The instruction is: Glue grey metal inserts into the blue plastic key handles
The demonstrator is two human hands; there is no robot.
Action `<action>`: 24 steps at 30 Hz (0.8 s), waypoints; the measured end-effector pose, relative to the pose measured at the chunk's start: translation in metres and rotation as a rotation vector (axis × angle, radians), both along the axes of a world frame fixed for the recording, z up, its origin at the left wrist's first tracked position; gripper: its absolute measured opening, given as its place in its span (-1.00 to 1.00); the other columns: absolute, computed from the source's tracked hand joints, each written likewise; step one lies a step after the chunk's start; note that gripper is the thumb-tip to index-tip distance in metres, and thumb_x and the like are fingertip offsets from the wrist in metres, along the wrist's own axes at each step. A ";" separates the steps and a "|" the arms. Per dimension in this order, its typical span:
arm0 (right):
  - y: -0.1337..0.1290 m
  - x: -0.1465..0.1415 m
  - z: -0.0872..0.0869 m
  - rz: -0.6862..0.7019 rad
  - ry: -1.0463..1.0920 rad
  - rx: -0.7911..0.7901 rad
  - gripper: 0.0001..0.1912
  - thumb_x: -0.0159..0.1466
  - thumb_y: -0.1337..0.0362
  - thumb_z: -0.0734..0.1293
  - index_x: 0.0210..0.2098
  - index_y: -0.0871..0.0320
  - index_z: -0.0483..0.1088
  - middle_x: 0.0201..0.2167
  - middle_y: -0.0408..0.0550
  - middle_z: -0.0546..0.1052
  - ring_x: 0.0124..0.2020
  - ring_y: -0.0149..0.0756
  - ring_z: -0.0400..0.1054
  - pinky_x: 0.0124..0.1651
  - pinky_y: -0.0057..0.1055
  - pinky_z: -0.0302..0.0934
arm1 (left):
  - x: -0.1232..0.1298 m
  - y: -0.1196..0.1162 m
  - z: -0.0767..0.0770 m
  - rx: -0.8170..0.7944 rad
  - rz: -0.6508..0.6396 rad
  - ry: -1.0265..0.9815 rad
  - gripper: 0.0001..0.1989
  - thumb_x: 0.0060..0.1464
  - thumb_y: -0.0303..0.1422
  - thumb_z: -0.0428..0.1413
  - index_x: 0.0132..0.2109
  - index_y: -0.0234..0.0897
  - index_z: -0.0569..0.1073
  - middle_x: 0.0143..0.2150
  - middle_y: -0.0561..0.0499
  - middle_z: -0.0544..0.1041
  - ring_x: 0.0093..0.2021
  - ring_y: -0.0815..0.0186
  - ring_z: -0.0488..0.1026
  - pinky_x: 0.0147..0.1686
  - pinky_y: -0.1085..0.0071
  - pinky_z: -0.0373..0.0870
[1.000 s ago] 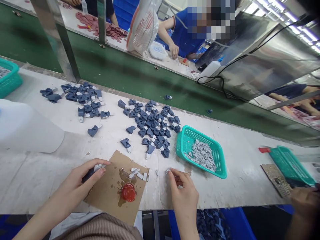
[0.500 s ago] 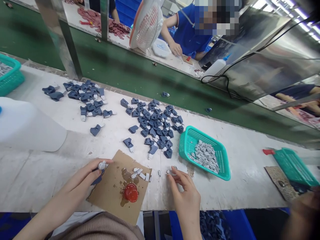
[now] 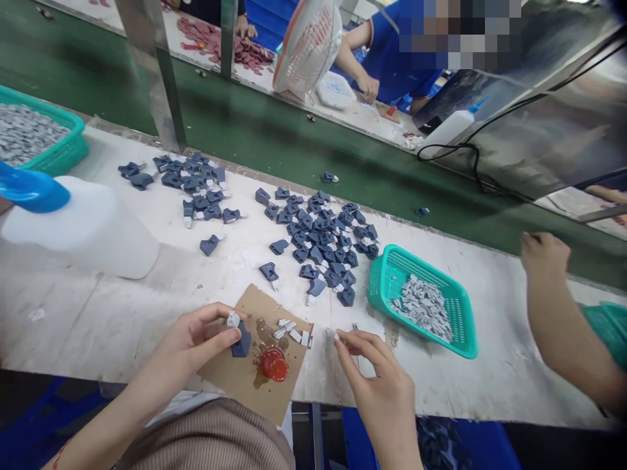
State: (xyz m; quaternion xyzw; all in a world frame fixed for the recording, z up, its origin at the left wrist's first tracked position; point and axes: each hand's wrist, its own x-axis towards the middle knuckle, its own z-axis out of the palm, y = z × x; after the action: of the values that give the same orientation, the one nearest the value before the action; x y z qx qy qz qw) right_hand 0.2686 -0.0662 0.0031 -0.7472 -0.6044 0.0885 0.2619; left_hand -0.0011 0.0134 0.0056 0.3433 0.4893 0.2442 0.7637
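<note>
Dark blue part: lower left of centre in the frame, grey tip piece at its upper end.
Left hand: thumb and fingers closed on that part.
Right hand: lower centre; fingertips at a small pale piece, pinched or merely touched, cannot tell.
Fingertip work: apparently taking up the small piece; next move seems to call for a firm pinch and a steady left hand.
Cardboard: lower centre; bears loose grey pieces, red cap.
Green basket: right of centre, grey pieces inside.
</note>
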 end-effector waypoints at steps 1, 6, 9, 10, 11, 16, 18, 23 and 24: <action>-0.001 -0.009 0.006 0.059 0.033 0.002 -0.86 0.32 0.22 0.32 -0.24 0.08 0.52 -0.25 -0.05 0.51 -0.23 -0.28 0.48 -0.17 -0.43 0.35 | 0.001 -0.002 0.000 -0.018 0.037 -0.020 -0.77 0.05 -0.16 0.25 -0.18 -0.17 0.54 -0.39 0.06 0.56 -0.33 0.33 0.43 -0.31 0.49 0.31; -0.003 -0.049 0.023 0.378 0.175 -0.066 -0.86 0.34 0.40 0.29 -0.17 0.11 0.47 -0.23 -0.04 0.49 -0.18 -0.33 0.46 -0.17 -0.50 0.36 | 0.004 -0.011 -0.009 0.012 0.094 -0.133 -0.79 0.00 -0.25 0.32 -0.19 -0.18 0.57 -0.37 0.08 0.54 -0.32 0.38 0.45 -0.28 0.53 0.36; -0.001 -0.058 0.020 0.459 0.163 -0.126 -0.84 0.35 0.43 0.26 -0.15 0.14 0.46 -0.22 -0.01 0.48 -0.15 -0.31 0.44 -0.13 -0.45 0.37 | 0.006 -0.016 -0.012 0.017 0.111 -0.180 -0.78 0.00 -0.27 0.32 -0.20 -0.22 0.56 -0.21 0.02 0.58 -0.33 0.40 0.44 -0.32 0.53 0.40; -0.001 -0.059 0.018 0.471 0.153 -0.140 -0.83 0.36 0.43 0.25 -0.15 0.14 0.46 -0.22 0.00 0.47 -0.14 -0.30 0.44 -0.12 -0.43 0.37 | 0.007 -0.017 -0.012 0.010 0.124 -0.188 -0.78 -0.01 -0.28 0.32 -0.21 -0.24 0.55 -0.18 0.00 0.59 -0.33 0.40 0.45 -0.35 0.53 0.41; -0.001 -0.059 0.016 0.479 0.142 -0.151 -0.83 0.36 0.43 0.25 -0.16 0.14 0.46 -0.22 0.00 0.47 -0.15 -0.30 0.44 -0.11 -0.42 0.37 | 0.008 -0.019 -0.011 -0.003 0.137 -0.195 -0.78 -0.01 -0.29 0.33 -0.22 -0.25 0.54 -0.17 -0.02 0.60 -0.32 0.39 0.46 -0.37 0.54 0.41; 0.001 -0.061 0.016 0.467 0.128 -0.160 -0.82 0.38 0.41 0.23 -0.19 0.15 0.47 -0.24 0.00 0.47 -0.21 -0.30 0.45 -0.17 -0.40 0.37 | 0.011 -0.021 -0.009 -0.046 0.189 -0.249 -0.79 -0.01 -0.35 0.33 -0.24 -0.26 0.48 -0.22 -0.03 0.64 -0.28 0.37 0.50 -0.38 0.56 0.41; 0.003 -0.062 0.021 0.449 0.190 -0.165 -0.84 0.36 0.41 0.25 -0.21 0.15 0.49 -0.26 -0.01 0.48 -0.23 -0.31 0.45 -0.20 -0.42 0.38 | 0.011 -0.021 -0.009 -0.017 0.188 -0.270 -0.81 0.02 -0.36 0.31 -0.21 -0.25 0.51 -0.18 -0.03 0.64 -0.23 0.37 0.52 -0.27 0.54 0.44; 0.014 -0.061 0.043 0.287 0.429 -0.110 -0.90 0.28 0.35 0.37 -0.28 0.06 0.55 -0.31 -0.09 0.54 -0.27 -0.34 0.48 -0.24 -0.51 0.40 | 0.012 -0.023 -0.009 0.076 0.104 -0.285 -0.85 0.05 -0.36 0.29 -0.18 -0.22 0.57 -0.12 -0.01 0.64 -0.09 0.33 0.55 -0.07 0.50 0.45; 0.016 -0.061 0.048 0.269 0.454 -0.080 -0.90 0.26 0.34 0.39 -0.29 0.03 0.56 -0.30 -0.10 0.55 -0.24 -0.34 0.48 -0.22 -0.52 0.40 | 0.013 -0.024 -0.008 0.096 0.100 -0.293 -0.86 0.06 -0.36 0.29 -0.19 -0.21 0.57 -0.13 0.00 0.65 -0.10 0.32 0.56 -0.08 0.50 0.47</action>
State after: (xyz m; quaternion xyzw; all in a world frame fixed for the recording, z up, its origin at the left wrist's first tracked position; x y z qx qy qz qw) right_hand 0.2071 -0.0503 0.0509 -0.6310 -0.6201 0.3116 0.3467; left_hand 0.0117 -0.0105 -0.0026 0.3155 0.3770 0.3524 0.7963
